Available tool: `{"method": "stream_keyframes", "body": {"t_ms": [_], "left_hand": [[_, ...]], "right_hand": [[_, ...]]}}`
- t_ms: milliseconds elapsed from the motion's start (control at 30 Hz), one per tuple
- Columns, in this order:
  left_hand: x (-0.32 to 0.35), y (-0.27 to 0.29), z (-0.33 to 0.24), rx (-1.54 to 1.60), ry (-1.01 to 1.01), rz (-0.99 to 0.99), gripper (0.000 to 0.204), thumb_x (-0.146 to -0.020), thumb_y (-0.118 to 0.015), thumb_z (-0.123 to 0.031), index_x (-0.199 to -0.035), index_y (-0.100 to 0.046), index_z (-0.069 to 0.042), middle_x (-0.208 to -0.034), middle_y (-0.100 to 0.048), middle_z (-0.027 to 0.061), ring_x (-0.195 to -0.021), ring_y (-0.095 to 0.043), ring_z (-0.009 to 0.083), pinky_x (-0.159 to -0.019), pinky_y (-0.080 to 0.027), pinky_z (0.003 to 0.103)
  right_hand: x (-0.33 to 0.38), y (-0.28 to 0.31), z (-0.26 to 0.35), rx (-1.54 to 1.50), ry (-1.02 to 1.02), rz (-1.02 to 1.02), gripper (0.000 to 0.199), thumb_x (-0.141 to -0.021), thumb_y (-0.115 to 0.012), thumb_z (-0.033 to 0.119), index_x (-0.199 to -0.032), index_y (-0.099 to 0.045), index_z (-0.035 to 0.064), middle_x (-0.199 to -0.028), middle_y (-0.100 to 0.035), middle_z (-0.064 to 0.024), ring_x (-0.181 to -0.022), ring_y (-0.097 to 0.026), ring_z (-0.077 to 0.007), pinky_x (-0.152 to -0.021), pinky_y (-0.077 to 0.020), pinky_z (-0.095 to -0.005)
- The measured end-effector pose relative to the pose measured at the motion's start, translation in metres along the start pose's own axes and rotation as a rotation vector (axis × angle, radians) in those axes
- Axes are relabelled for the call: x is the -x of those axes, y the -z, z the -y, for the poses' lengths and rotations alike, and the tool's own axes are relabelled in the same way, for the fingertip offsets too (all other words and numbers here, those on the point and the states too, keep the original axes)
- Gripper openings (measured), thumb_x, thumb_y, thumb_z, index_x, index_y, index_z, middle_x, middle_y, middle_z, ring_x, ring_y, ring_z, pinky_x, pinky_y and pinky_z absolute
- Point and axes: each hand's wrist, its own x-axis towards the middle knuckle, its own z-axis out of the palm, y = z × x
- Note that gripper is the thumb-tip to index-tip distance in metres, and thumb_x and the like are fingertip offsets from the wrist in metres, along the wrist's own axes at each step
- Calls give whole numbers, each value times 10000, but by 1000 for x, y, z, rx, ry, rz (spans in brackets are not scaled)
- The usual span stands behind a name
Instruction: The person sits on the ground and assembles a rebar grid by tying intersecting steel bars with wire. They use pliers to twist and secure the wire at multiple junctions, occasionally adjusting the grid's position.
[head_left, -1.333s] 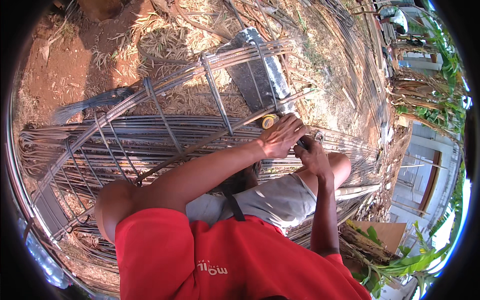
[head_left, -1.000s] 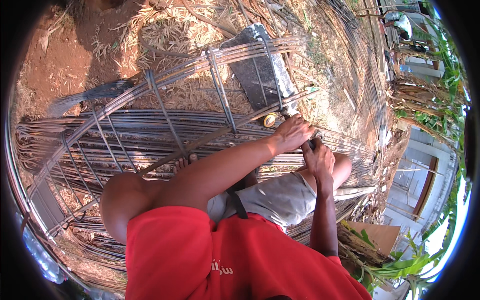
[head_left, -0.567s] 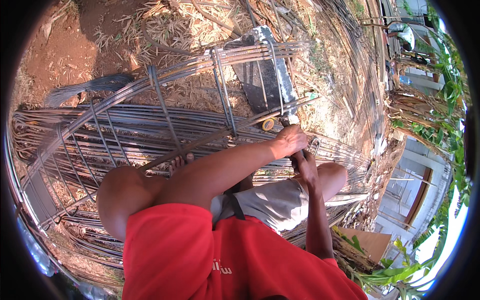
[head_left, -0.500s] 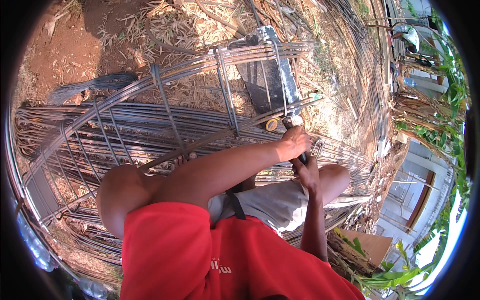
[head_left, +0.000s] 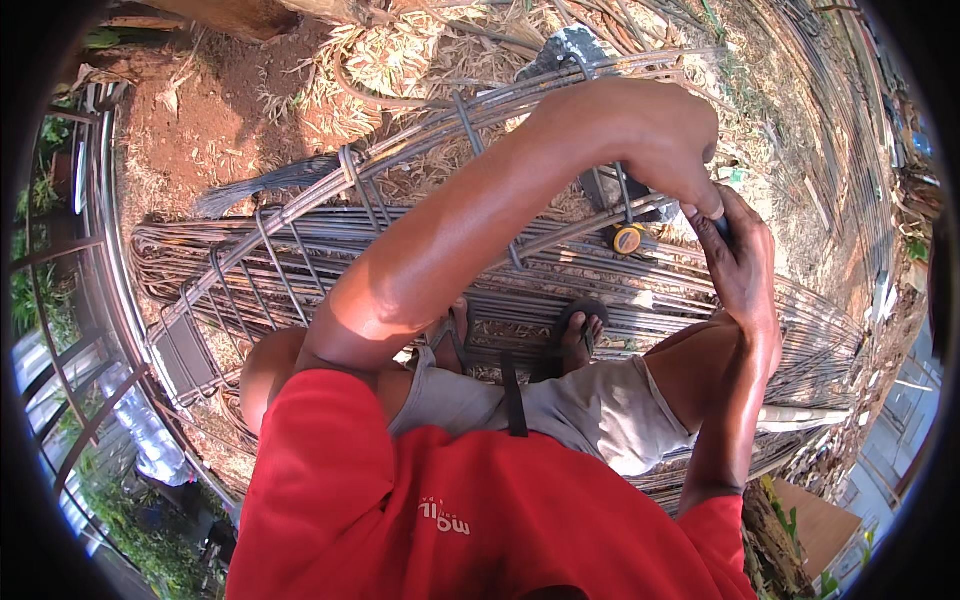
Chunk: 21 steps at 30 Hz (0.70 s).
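Left hand (head_left: 672,135): curled, contents hidden. Right hand (head_left: 745,258): gripping dark handle (head_left: 722,229). Tape measure (head_left: 627,239): nearby, could be knocked should grip slip.

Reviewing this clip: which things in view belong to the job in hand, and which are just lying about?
Seemingly part of the job:
dark object, mostly hidden, in the right hand; left hand close beside it
steel-bar frame, near the hands

Seemingly just lying about:
yellow round tape measure, unheld
bundle of thin wires
steel rods on the ground
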Motion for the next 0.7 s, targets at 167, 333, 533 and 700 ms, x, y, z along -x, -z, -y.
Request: {"method": "stream_keyframes", "body": {"t_ms": [167,333,533,700], "left_hand": [[19,30,32,141,135,-204,349,-914,-745,-187,-1167,-790,50,-986,-808,138,-865,-775,191,-756,-597,332],[49,38,47,264,364,-397,310,-964,-662,-94,-1218,-760,53,-1003,-812,138,-864,-806,207,-770,-623,314],[52,67,58,388,415,-738,299,-1005,-587,-53,-1272,-663,60,-981,-817,162,-761,-804,220,-698,-616,367],[54,44,31,250,476,-726,197,-1029,-578,-138,-1177,-608,-11,-859,-774,178,-760,-775,358,-738,-588,483]], "right_hand": [[-53,-21,12,-61,182,48,357,-1015,-747,266,-1360,-746,176,-1014,-719,-120,-856,-707,-330,-763,-537,-438],[-71,-52,19,-266,240,245,371,-1049,-697,320,-1397,-722,194,-1031,-716,-142,-899,-704,-352,-805,-536,-435],[-66,-48,27,-292,195,407,360,-1044,-696,253,-1375,-733,118,-1132,-751,-189,-950,-734,-359,-818,-544,-436],[-57,-38,33,-413,-50,468,404,-1076,-693,311,-1328,-718,-3,-857,-673,-105,-772,-596,-169,-707,-486,-350]]}}
